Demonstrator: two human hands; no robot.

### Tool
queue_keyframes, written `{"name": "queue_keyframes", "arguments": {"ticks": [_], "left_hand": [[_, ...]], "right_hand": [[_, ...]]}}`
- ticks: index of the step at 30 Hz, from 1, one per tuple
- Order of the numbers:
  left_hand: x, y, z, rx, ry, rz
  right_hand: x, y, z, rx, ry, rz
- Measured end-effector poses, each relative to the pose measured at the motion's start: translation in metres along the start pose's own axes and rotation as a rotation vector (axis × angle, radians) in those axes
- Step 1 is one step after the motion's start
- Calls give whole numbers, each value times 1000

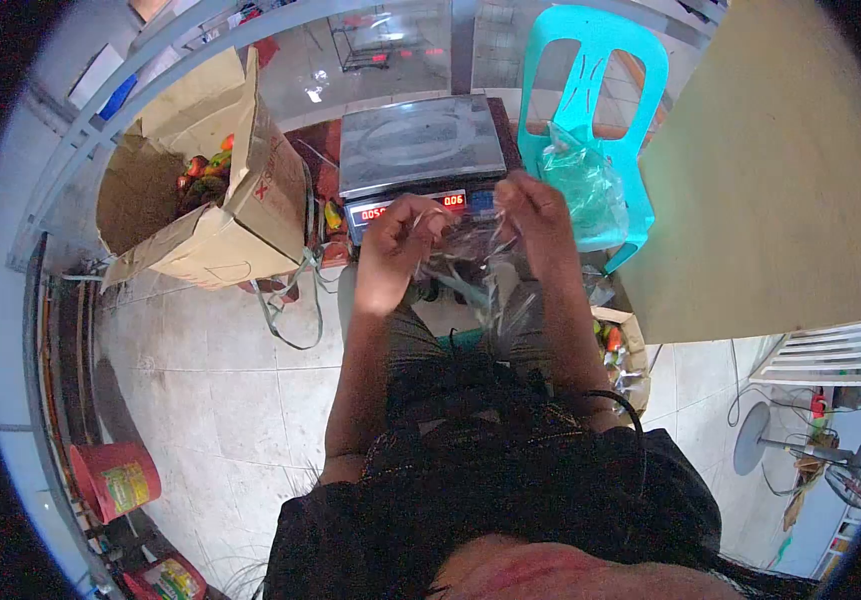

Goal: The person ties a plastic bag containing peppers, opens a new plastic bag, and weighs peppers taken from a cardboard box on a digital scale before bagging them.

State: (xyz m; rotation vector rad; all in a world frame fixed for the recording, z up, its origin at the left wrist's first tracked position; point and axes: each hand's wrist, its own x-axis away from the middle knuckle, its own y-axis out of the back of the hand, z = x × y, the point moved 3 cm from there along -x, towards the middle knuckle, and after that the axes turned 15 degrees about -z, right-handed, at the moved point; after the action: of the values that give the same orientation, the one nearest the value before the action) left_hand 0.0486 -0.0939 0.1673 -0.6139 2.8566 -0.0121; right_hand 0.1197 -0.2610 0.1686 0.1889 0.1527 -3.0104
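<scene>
A clear plastic bag (495, 290) hangs over my lap, pinched at its upper edge by both hands. My left hand (402, 238) is closed on one side of it, and my right hand (536, 212) grips the other side with curled fingers. Directly beyond my hands stands a digital weighing scale (420, 150). Nothing lies on its metal plate, and its red digits are lit; my hands cover part of the display panel.
At left, an open cardboard box (260, 215) holds red and green peppers (205, 178). A turquoise plastic chair (645, 65) with thin plastic bags (582, 190) stands at right, before a tan board (770, 190). Another box (634, 350) of peppers sits low beside me. Red buckets (115, 482) stand lower left.
</scene>
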Motion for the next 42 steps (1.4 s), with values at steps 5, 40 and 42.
{"name": "queue_keyframes", "arguments": {"ticks": [5,40,42], "left_hand": [[-7,11,13,120,43,-84],[-11,25,20,130,-73,-264],[-10,25,15,96,-88,-278]], "right_hand": [[-14,20,-7,-169,133,-4],[-9,19,1,94,113,-20],[-6,15,6,123,154,-45]]}}
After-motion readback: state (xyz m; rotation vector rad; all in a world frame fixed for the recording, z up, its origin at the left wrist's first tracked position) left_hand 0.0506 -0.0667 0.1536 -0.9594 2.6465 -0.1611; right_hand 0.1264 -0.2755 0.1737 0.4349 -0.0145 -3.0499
